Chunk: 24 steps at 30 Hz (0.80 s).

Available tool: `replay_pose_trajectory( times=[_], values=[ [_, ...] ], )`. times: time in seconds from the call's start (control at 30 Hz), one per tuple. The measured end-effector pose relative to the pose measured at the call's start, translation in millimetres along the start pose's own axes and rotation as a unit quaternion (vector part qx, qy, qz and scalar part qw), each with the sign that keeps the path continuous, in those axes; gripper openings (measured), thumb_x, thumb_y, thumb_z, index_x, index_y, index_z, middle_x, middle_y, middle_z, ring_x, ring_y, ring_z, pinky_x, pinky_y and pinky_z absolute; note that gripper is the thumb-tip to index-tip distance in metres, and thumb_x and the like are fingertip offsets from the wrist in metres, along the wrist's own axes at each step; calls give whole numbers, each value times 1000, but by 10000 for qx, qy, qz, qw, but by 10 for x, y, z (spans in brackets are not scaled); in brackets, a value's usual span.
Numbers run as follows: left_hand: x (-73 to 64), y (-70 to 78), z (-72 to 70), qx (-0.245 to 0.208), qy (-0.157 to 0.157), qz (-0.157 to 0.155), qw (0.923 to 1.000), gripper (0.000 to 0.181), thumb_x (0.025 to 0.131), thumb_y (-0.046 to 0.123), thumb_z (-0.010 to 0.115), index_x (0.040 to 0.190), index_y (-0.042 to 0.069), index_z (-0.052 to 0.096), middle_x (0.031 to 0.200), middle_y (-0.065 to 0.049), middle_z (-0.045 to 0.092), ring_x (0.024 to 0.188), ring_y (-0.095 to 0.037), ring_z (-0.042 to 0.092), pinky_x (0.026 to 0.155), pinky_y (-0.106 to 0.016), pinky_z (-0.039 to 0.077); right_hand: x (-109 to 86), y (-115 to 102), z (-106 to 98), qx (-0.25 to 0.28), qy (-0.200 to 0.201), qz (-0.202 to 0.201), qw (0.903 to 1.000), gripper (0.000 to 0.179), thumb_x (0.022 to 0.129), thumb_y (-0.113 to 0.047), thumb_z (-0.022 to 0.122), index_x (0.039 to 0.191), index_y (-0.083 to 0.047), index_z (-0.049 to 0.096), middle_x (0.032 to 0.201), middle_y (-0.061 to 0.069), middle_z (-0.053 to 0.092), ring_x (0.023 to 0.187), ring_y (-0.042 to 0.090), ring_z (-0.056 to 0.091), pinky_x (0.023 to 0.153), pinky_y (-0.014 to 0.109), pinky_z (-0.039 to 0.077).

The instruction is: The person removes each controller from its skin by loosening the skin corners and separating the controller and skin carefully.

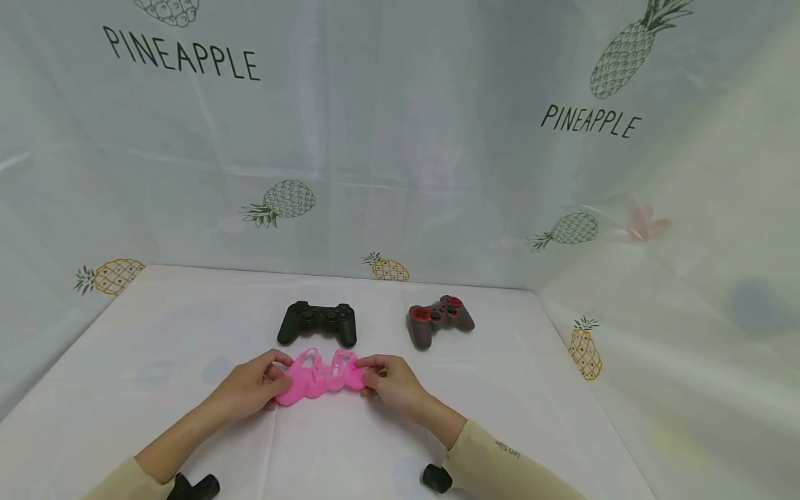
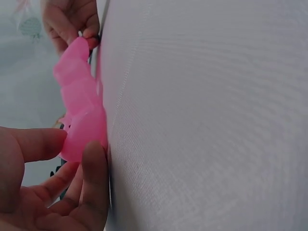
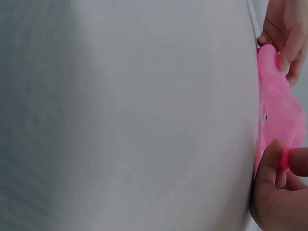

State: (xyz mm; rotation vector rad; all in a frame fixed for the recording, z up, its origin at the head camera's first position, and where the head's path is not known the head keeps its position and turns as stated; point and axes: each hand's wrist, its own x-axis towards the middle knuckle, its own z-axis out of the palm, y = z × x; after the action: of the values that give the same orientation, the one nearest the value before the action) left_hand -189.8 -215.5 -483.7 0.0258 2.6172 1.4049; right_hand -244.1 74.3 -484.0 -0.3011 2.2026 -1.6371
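A soft pink silicone controller cover (image 1: 321,378) with cut-out openings lies between my two hands, low over the white table. My left hand (image 1: 248,384) pinches its left end between thumb and fingers; the left wrist view shows this grip on the cover (image 2: 83,126) close up. At the opposite end, my right hand (image 1: 394,384) pinches the cover's edge, and the right wrist view shows thumb and finger on the pink cover (image 3: 284,118). Just beyond the cover sits a black game controller (image 1: 320,323). Farther right rests a dark controller with red buttons (image 1: 439,319).
The white-covered table (image 1: 156,333) ends at a back edge against a hanging pineapple-print curtain (image 1: 425,139). Black wrist-mounted pieces show at the left forearm (image 1: 203,488) and the right forearm (image 1: 437,478).
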Motion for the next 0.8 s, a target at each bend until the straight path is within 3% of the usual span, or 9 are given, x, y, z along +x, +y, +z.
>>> replay_pose_trajectory(
  times=[0.13,0.4,0.63,0.8],
  values=[
    [-27,18,-3,-166,-27,66,9998,38,100,19,72,133,6,60,99,-4,69,71,-18,67,66,-30,56,-15,15,-6,-16,31,-55,10000,31,101,3,60,128,-2,74,95,8,61,76,14,70,68,21,53],
    [-70,3,-24,-97,295,120,9994,41,100,21,72,136,9,58,105,-3,69,76,-15,69,73,-29,52,-52,18,-12,64,188,-172,9997,37,102,4,59,135,-6,72,101,8,57,83,15,71,63,19,45],
    [-96,-10,-6,-187,120,33,9997,40,99,19,72,135,7,58,102,-3,69,74,-16,68,71,-29,53,-77,22,8,25,23,-145,9999,41,101,2,58,142,2,64,104,9,59,83,14,68,79,24,53],
    [-87,-6,9,-225,24,-46,9997,41,99,19,73,134,5,57,98,-3,69,72,-18,66,67,-29,54,-63,-6,16,-516,25,93,9986,34,101,-8,61,132,-3,70,97,6,68,82,15,65,77,29,54]
  ],
)
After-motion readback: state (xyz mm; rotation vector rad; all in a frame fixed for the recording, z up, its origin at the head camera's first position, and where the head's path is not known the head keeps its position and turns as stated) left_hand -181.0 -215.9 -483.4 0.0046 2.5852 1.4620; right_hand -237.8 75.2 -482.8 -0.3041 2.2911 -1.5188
